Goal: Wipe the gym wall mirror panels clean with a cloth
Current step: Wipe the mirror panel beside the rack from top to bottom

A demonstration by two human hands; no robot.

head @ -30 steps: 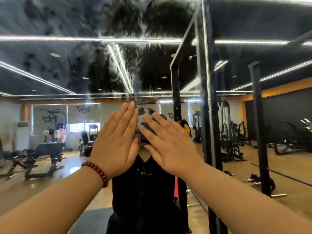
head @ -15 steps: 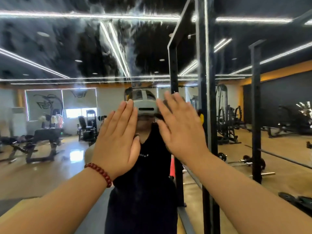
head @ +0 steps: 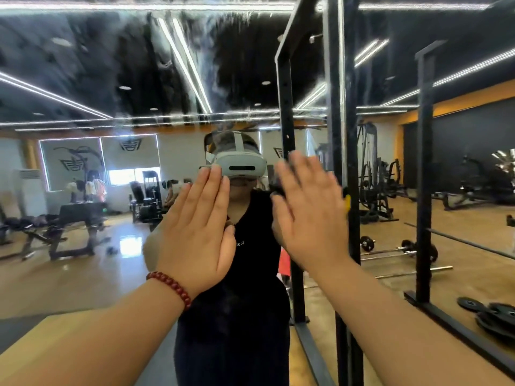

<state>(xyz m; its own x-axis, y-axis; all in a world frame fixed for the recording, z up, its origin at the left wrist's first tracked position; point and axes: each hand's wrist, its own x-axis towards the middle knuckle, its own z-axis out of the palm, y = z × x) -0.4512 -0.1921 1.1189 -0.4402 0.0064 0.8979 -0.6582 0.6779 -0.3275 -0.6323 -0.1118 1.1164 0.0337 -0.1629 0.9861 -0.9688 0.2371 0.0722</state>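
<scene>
A large wall mirror panel (head: 117,79) fills the view, its upper part streaked with grey smears. My left hand (head: 195,232), with a red bead bracelet at the wrist, is raised flat in front of the glass with straight fingers. My right hand (head: 309,215) is raised beside it, flat too and slightly blurred. Neither hand holds anything. No cloth is in view. The mirror reflects a person in a black top wearing a white headset.
A black steel rack upright (head: 344,190) stands right of my hands, close to the mirror. A second black post (head: 423,176) rises further right. Weight plates (head: 493,313) lie on the wooden floor at lower right. Benches and machines show in the reflection.
The view has tilted downward, so the headset's reflection now shows above my hands. My hands have drifted apart, the right one moving to the right.
</scene>
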